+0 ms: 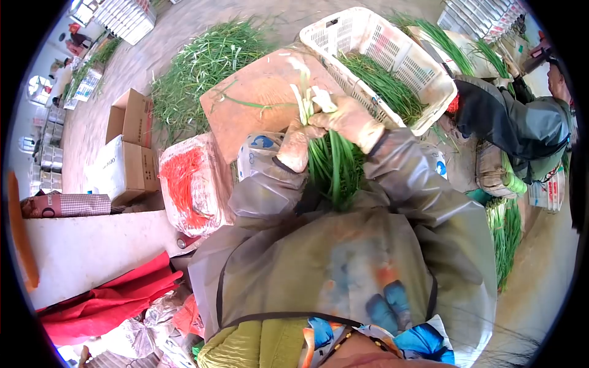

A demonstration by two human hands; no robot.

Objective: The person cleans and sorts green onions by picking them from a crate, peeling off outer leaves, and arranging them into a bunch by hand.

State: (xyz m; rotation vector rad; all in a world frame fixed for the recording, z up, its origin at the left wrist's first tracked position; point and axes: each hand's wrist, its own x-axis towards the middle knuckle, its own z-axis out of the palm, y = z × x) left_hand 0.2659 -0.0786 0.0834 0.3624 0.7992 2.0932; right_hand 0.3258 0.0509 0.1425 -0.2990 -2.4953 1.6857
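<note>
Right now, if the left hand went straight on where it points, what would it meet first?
Probably the pale stalk ends, just ahead of the left hand; the brown board shows beyond them, though depth is unclear.

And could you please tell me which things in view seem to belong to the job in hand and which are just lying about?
Likely part of the job:
green stalks, held in the left hand and right hand
brown board
white crate with cut greens
heap of greens
red strands, perhaps

Probably just lying about:
cardboard box
red cloth
checked roll
</note>
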